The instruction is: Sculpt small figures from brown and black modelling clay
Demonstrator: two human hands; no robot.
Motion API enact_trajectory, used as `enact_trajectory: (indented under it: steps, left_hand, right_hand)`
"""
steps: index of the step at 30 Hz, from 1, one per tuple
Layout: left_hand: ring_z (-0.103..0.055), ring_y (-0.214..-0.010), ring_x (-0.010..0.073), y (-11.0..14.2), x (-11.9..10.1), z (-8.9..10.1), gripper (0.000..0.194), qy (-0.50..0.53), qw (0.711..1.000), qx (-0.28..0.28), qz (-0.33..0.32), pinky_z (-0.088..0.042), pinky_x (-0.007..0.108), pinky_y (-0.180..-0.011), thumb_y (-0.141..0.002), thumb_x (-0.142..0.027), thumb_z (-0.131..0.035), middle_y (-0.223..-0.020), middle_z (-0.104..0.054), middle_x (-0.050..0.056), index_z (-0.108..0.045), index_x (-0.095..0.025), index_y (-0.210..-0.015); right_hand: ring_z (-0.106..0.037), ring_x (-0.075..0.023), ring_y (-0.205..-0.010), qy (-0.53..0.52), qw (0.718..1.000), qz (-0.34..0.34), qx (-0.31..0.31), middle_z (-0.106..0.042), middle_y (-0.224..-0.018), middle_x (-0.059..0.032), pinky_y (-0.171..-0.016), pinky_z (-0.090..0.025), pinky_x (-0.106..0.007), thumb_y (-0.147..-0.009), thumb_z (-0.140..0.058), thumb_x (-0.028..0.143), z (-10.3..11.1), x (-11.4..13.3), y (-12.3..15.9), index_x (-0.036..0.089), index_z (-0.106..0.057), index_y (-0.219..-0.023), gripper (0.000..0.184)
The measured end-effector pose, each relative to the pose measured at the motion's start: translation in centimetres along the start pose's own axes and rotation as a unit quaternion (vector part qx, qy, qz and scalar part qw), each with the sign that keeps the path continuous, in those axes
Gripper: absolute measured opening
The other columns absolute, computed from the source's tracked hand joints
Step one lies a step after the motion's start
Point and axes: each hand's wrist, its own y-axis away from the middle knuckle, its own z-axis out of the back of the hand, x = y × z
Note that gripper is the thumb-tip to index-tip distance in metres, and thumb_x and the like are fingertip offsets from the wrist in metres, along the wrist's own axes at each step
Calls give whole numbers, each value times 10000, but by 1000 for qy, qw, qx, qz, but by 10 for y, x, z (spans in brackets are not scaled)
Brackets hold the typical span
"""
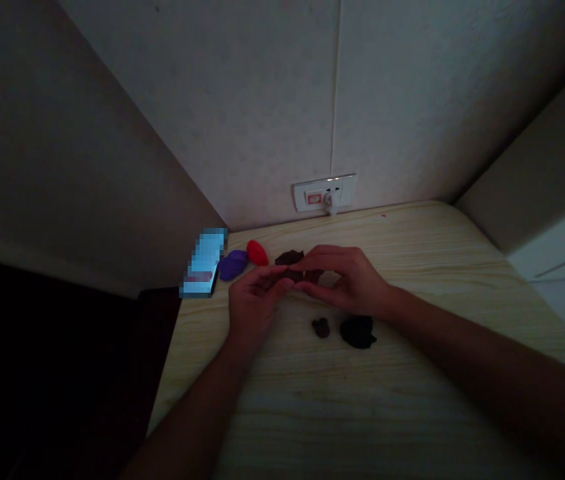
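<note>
My left hand (257, 300) and my right hand (345, 277) meet above the table, fingertips pinched together. Between them is a small dark brown piece of modelling clay (293, 275), largely covered by the fingers, so its shape is hard to make out. Just behind the fingertips lies a larger brown lump of clay (289, 257). Nearer to me, a small brown bit (321, 327) rests beside a black lump (357, 331). Past my left hand, a purple lump (233, 265) touches or nearly touches a red lump (257, 253).
A phone (205, 263) with a lit, blurred screen lies at the left edge of the pale wooden table (282, 413). On the wall behind, a socket (325, 193) holds a white plug (331, 202). A white panel stands at the right, and the light is dim.
</note>
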Motion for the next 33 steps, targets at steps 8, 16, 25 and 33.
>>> enact_trajectory:
  steps: [8, 16, 25, 33]
  left_hand:
    - [-775, -784, 191, 1, 1, 3, 250, -1, 1000, 2, 21, -629, 280, -723, -665, -285, -915, -877, -822, 64, -814, -202, -878]
    - [-778, -927, 230, -1, 3, 0, 378, 41, 998, 18, 38, -622, 340, -847, -657, -311, -921, -1007, -820, 96, -803, -198, -998]
    - [-782, -840, 220, 0, 11, 3, 374, 66, 995, 24, 78, -628, 314, -789, -653, -362, -930, -969, -826, 99, -832, -200, -975]
    - [-779, -885, 217, 0, 10, 4, 355, 54, 996, 38, 58, -620, 309, -833, -681, -370, -916, -997, -825, 92, -835, -225, -995]
  right_hand:
    - [-707, -167, -812, 4, 1000, 7, -5, -749, -951, -89, -722, -585, -282, -927, -727, 294, -1, 3, -1, 165, -757, -1138, 249]
    - [-716, -144, -785, -26, 999, -24, -28, -761, -986, -80, -715, -594, -258, -913, -740, 260, -4, 2, -1, 174, -740, -1164, 266]
    - [-730, -179, -907, 80, 994, 62, -41, -744, -1020, -110, -780, -626, -290, -946, -695, 262, -4, 4, 1, 180, -743, -1088, 171]
    - [-714, -174, -895, 76, 994, 73, -33, -719, -1029, -117, -736, -618, -270, -954, -678, 234, -5, 5, 1, 171, -729, -1171, 232]
